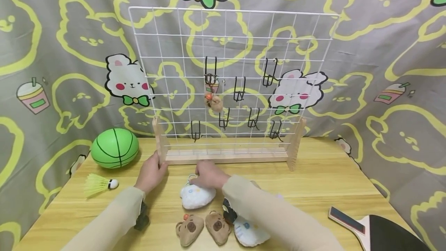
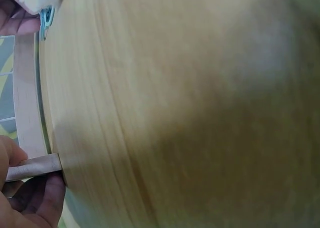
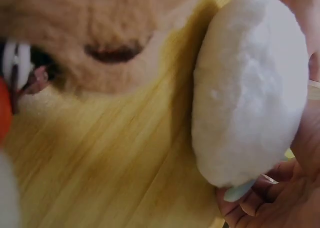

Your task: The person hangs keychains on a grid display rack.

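My left hand (image 1: 151,172) grips the left wooden foot (image 2: 35,168) of the white wire grid rack (image 1: 237,36), with thumb and fingers on either side of it. Just in front of the rack's base bar, my right hand (image 1: 211,174) pinches the top end of a white plush keychain (image 1: 198,197), close over the table. A metal ring (image 1: 191,177) shows beside those fingers, and a pale blue tab (image 3: 239,191) sticks out at them in the right wrist view. Up on the grid, a brown plush keychain (image 1: 216,104) hangs from a black hook (image 1: 210,67).
Two brown plush keychains (image 1: 189,231) and another white plush (image 1: 251,234), partly under my right sleeve, lie in front. Several black hooks (image 1: 239,88) jut from the grid. A green ball (image 1: 115,148) and shuttlecock (image 1: 99,184) are at left, a table tennis paddle (image 1: 386,231) at right.
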Demonstrator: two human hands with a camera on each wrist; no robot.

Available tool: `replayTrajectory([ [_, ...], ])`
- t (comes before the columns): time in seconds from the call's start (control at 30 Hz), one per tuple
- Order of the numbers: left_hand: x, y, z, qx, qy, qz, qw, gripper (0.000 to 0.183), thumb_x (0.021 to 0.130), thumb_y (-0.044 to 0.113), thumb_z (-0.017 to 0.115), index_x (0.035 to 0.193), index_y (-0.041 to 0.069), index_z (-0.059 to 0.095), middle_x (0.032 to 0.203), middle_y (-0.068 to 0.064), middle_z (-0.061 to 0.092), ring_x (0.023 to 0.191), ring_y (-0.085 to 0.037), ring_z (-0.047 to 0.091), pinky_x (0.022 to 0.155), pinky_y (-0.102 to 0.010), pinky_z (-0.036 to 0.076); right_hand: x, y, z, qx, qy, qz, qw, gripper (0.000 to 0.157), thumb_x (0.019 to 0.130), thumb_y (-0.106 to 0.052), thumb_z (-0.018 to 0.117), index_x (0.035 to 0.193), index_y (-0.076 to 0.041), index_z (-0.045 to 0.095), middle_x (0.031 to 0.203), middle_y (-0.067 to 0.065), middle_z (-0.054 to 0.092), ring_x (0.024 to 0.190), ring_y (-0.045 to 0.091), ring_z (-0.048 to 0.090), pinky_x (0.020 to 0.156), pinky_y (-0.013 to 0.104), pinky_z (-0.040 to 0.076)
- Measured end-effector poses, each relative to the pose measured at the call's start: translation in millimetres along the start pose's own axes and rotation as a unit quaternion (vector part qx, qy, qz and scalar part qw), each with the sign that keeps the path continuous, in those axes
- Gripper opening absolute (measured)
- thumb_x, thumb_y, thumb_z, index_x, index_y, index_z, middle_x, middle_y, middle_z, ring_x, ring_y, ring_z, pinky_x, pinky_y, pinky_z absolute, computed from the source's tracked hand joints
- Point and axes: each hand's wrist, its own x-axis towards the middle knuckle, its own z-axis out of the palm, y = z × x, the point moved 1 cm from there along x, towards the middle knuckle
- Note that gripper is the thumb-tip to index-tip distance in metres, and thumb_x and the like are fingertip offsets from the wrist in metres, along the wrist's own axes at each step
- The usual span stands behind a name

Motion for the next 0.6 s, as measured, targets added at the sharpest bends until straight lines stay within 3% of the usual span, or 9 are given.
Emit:
replayTrajectory([
  [0.27,0.4,1.1,-0.2,0.004,0.013,0.013,0.9998,0.039,0.098,0.007,0.055,0.132,-0.013,0.052,0.084,-0.018,0.061,0.073,-0.026,0.056,0.062,-0.033,0.045,-2.6,-4.6,-2.0,-0.022,0.001,-0.006,1.0,0.055,0.092,-0.022,0.079,0.054,-0.017,0.04,0.056,-0.008,0.033,0.06,0.008,0.033,0.062,0.02,0.031],
  [0.43,-0.6,1.6,-0.7,0.0,0.009,0.009,0.9999,0.041,0.099,0.007,0.055,0.134,-0.013,0.05,0.087,-0.02,0.063,0.072,-0.025,0.055,0.06,-0.032,0.045,-3.2,-6.7,-2.1,-0.027,-0.004,-0.009,1.0,0.059,0.094,-0.021,0.077,0.049,-0.017,0.039,0.052,-0.009,0.029,0.059,0.009,0.034,0.066,0.021,0.032],
  [0.5,-1.2,1.7,-0.9,-0.003,0.004,0.004,1.0,0.042,0.099,0.007,0.055,0.136,-0.014,0.049,0.087,-0.021,0.063,0.07,-0.024,0.054,0.058,-0.031,0.045,-3.2,-7.6,-2.4,-0.027,-0.006,-0.006,1.0,0.05,0.093,-0.021,0.077,0.054,-0.014,0.047,0.057,-0.009,0.035,0.064,0.01,0.04,0.068,0.023,0.037],
  [0.6,-1.2,1.2,-0.7,-0.002,0.001,0.001,1.0,0.042,0.099,0.007,0.055,0.135,-0.013,0.049,0.088,-0.021,0.062,0.069,-0.023,0.054,0.057,-0.031,0.045,-3.0,-9.2,-3.8,-0.029,-0.008,-0.003,1.0,0.02,0.09,-0.019,0.078,0.08,-0.008,0.065,0.073,-0.006,0.053,0.081,0.014,0.052,0.082,0.027,0.047],
])
